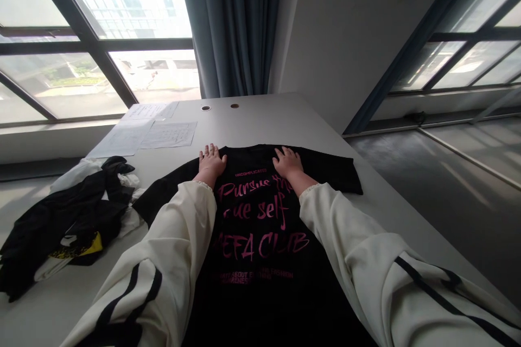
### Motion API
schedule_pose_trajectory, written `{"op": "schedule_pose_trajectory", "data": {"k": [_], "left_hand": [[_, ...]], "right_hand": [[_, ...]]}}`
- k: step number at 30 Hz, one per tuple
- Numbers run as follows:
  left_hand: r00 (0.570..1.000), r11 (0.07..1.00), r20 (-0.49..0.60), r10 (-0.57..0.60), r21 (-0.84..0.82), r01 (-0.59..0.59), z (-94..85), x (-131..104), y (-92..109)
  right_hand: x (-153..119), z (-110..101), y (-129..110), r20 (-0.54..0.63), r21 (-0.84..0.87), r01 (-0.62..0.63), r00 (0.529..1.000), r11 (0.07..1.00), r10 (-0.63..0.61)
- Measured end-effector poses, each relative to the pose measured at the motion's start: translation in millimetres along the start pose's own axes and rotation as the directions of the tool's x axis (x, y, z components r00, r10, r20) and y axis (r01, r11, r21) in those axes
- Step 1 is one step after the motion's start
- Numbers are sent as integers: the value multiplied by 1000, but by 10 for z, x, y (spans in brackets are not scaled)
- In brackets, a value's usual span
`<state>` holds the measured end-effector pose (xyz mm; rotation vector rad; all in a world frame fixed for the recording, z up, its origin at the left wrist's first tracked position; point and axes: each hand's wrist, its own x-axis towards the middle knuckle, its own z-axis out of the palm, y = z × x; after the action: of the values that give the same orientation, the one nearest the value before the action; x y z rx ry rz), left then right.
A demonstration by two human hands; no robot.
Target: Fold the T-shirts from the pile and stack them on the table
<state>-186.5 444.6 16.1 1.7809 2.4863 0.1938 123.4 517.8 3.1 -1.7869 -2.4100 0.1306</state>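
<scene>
A black T-shirt point(260, 303) with pink lettering lies spread out on the table, its neck end away from me and its sleeves out to both sides. My left hand point(211, 161) rests flat on the shirt's left shoulder, fingers spread and pointing to the far side. On the other shoulder, my right hand point(288, 162) lies flat too, its fingers stretched out near the top edge. Neither hand grips the cloth. My cream sleeves with black stripes cover parts of the shirt's sides and some of the print.
The white table point(277, 119) has two round cable holes near its far edge. Printed paper sheets point(169, 134) lie at the back left. A heap of black and white clothes point(77, 217) sits at the left. Beyond stand a blue curtain point(236, 27) and windows.
</scene>
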Motion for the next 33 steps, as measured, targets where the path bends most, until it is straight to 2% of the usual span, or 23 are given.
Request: {"op": "schedule_pose_trajectory", "data": {"k": [3,5,8,11,14,17,20,24,28,33], "left_hand": [[981,1000,-194,-13,-2,13,-62,-171,37],[971,998,-231,63,17,-60,-119,-295,77],[983,992,-145,117,54,-110,-203,-487,164],[997,996,-52,54,73,-50,-249,-691,273],[997,997,76,33,74,-39,-238,-876,372],[982,997,186,21,67,-34,-190,-973,422],[979,998,202,0,64,-13,-139,-941,421],[981,999,192,-34,40,27,-104,-771,420],[975,998,214,-60,42,52,-93,-601,430],[982,998,185,-42,45,34,-59,-444,375]], "right_hand": [[77,-14,18,98,4,-37,995,999,37],[106,-12,21,113,7,-47,993,999,46],[100,6,17,87,8,-34,996,999,33],[40,9,10,-38,16,8,999,1000,-7],[-51,-35,-4,-184,16,128,975,992,-123],[-143,-101,-51,-192,-7,249,950,968,-246],[-214,-125,-170,-103,-5,253,962,967,-253],[-246,-65,-379,38,15,170,985,985,-171],[-189,9,-482,170,9,89,981,996,-89],[-90,32,-496,145,5,72,987,997,-72]]}}
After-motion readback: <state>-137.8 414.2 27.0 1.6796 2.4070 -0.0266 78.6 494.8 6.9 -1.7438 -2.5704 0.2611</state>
